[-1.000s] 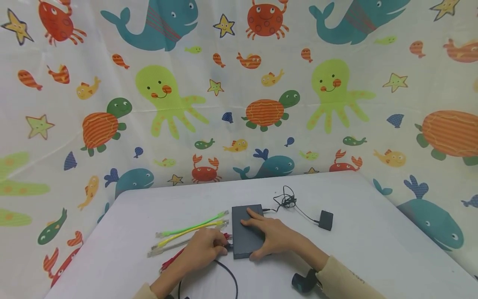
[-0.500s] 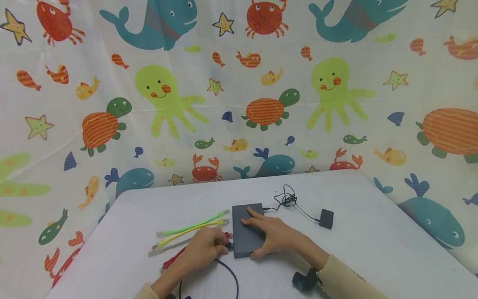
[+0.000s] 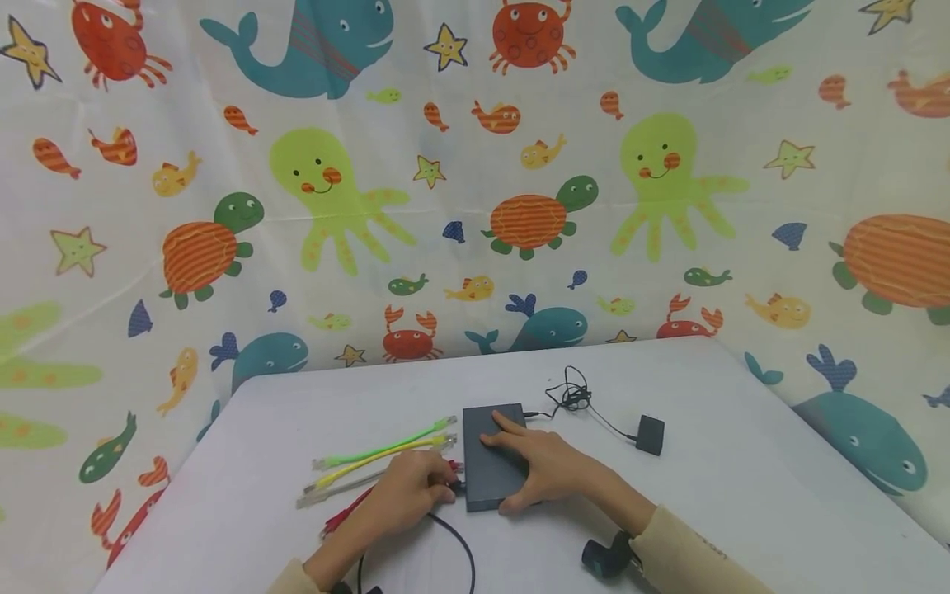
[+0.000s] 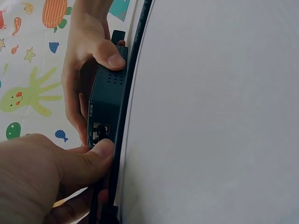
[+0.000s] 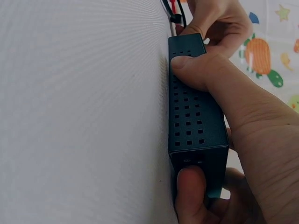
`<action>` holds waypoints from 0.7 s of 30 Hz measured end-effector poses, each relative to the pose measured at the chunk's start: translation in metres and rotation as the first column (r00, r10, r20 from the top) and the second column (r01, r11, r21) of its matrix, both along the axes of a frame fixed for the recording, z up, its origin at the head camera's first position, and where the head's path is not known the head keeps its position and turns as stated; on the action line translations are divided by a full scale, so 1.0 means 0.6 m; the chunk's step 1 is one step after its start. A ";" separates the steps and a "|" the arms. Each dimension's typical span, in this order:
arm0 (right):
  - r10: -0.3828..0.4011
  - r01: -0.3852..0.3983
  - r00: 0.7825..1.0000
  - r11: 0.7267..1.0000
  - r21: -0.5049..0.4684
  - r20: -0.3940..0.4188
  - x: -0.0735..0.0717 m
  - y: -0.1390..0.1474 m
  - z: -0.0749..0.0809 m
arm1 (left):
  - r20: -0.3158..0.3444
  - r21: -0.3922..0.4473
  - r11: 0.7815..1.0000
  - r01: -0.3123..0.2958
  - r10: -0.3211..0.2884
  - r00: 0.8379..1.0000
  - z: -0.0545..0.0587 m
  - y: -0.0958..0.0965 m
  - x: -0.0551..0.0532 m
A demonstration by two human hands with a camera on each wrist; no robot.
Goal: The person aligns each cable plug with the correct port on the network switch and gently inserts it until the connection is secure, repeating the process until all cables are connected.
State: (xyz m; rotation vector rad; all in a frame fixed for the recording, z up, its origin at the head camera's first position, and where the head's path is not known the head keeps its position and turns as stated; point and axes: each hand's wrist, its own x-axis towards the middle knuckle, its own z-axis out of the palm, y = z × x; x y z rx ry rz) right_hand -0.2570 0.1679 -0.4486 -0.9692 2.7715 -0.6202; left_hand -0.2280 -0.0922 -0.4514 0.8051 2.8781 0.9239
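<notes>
A dark metal box with vent holes and ports, like a small network switch (image 3: 486,477), lies at the middle of the table. My right hand (image 3: 547,469) grips it, fingers spread over the top. In the right wrist view the thumb presses on the perforated side (image 5: 188,116). At the left end of the box, my left hand (image 3: 404,488) pinches the plug end of a black cable (image 3: 462,539). The left wrist view shows the thumb right beside an open port (image 4: 101,130); the plug is mostly hidden by the fingers.
Left of the box lie a green cable (image 3: 374,449), a yellow cable (image 3: 374,459), a grey cable (image 3: 337,492) and a red cable (image 3: 347,515). A black power adapter (image 3: 649,435) sits at right, its tangled cord (image 3: 575,399) running to the box. A sea-animal curtain (image 3: 453,181) hangs behind.
</notes>
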 end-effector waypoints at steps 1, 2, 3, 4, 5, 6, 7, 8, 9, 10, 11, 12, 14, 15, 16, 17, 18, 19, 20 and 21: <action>-0.002 0.002 1.000 1.000 0.002 -0.001 -0.001 0.000 0.000 | -0.008 -0.002 1.000 0.000 0.000 1.000 0.001 0.001 0.000; -0.004 0.004 1.000 1.000 0.002 0.000 -0.001 0.001 0.000 | -0.014 -0.002 1.000 -0.001 0.001 1.000 0.001 0.001 0.000; -0.004 0.004 1.000 1.000 0.000 0.000 -0.001 0.001 -0.001 | -0.018 -0.003 1.000 -0.001 0.001 1.000 0.002 0.002 0.000; -0.004 0.004 1.000 1.000 -0.004 0.003 -0.002 0.001 -0.001 | -0.020 -0.002 1.000 0.001 -0.001 1.000 0.002 0.002 0.001; -0.002 0.002 1.000 1.000 -0.005 0.002 -0.002 0.001 -0.001 | -0.021 -0.003 1.000 0.001 -0.001 1.000 0.002 0.002 0.001; 0.003 -0.003 1.000 1.000 -0.007 -0.001 -0.003 0.001 -0.002 | -0.025 -0.005 1.000 0.002 -0.002 1.000 0.002 0.002 0.002; 0.007 -0.007 1.000 1.000 -0.007 -0.003 -0.003 0.001 -0.002 | -0.027 -0.006 1.000 0.003 -0.003 1.000 0.002 0.001 0.002; 0.010 -0.010 1.000 1.000 -0.008 -0.006 -0.003 0.000 -0.002 | -0.029 -0.006 1.000 0.004 -0.004 1.000 0.002 0.001 0.003; 0.013 -0.013 1.000 1.000 -0.008 -0.010 -0.004 0.000 -0.002 | -0.029 -0.004 1.000 0.004 -0.005 1.000 0.003 0.001 0.003; 0.016 -0.016 1.000 1.000 -0.005 -0.015 -0.004 -0.001 -0.003 | -0.029 -0.003 1.000 0.004 -0.005 1.000 0.003 0.001 0.004; 0.017 -0.017 1.000 1.000 -0.002 -0.021 -0.005 -0.001 -0.003 | -0.029 -0.002 1.000 0.002 -0.002 1.000 0.004 0.001 0.003; 0.016 -0.016 1.000 1.000 -0.001 -0.023 -0.005 -0.001 -0.004 | -0.028 0.001 1.000 0.003 -0.003 1.000 0.004 0.000 0.003; 0.012 -0.012 1.000 1.000 0.001 -0.024 -0.006 -0.001 -0.004 | -0.020 0.005 1.000 0.002 -0.002 1.000 0.005 0.001 0.003; 0.011 -0.011 1.000 1.000 -0.001 -0.024 -0.006 -0.001 -0.004 | -0.017 0.008 1.000 0.003 -0.003 1.000 0.005 0.001 0.002; 0.013 -0.013 1.000 1.000 -0.001 -0.023 -0.006 0.000 -0.005 | -0.016 0.009 1.000 0.005 -0.005 1.000 0.005 0.001 0.002; 0.013 -0.013 1.000 1.000 -0.004 -0.020 -0.006 0.000 -0.005 | -0.016 0.010 1.000 0.009 -0.008 1.000 0.004 0.002 0.002; 0.016 -0.016 1.000 1.000 -0.004 -0.020 -0.006 0.001 -0.005 | -0.017 0.012 1.000 0.012 -0.012 1.000 0.003 0.002 0.002; 0.017 -0.017 1.000 1.000 -0.004 -0.019 -0.006 0.001 -0.006 | -0.019 0.013 1.000 0.016 -0.016 1.000 0.003 0.003 0.002; 0.017 -0.017 1.000 1.000 -0.004 -0.016 -0.006 0.002 -0.005 | -0.022 0.015 1.000 0.020 -0.019 1.000 0.002 0.003 0.002; 0.017 -0.017 1.000 1.000 -0.004 -0.017 -0.006 0.002 -0.005 | -0.024 0.019 1.000 0.023 -0.023 0.999 0.002 0.004 0.002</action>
